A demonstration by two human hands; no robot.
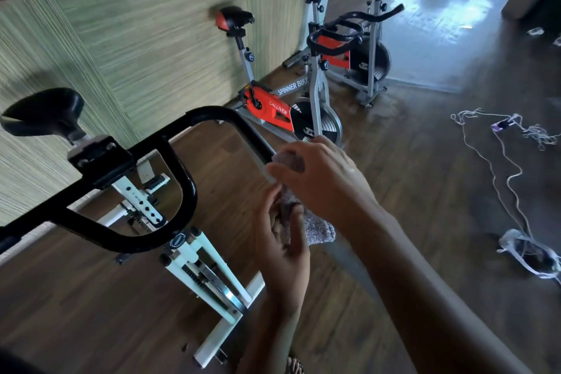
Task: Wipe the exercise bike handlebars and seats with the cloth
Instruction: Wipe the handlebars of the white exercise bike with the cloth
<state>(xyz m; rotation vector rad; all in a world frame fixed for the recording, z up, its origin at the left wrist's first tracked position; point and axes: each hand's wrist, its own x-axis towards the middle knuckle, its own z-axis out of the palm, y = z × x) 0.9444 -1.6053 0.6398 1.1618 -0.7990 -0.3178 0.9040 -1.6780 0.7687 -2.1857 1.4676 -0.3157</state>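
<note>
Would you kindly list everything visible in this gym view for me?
white bike: one, white frame, nearest, left
handlebars: one set, black, on the white bike
seat: one, black, far left
red bikes: two, red and grey, along the wall behind
cloth: one, grey, at the handlebars' right end
cords: a tangle, white, on the floor at right
left hand: one, holding the cloth from below
right hand: one, gripping the cloth from above

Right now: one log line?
phase: handlebar wipe | left hand: holds cloth | right hand: grips cloth on handlebar end | seat: not touched
</note>
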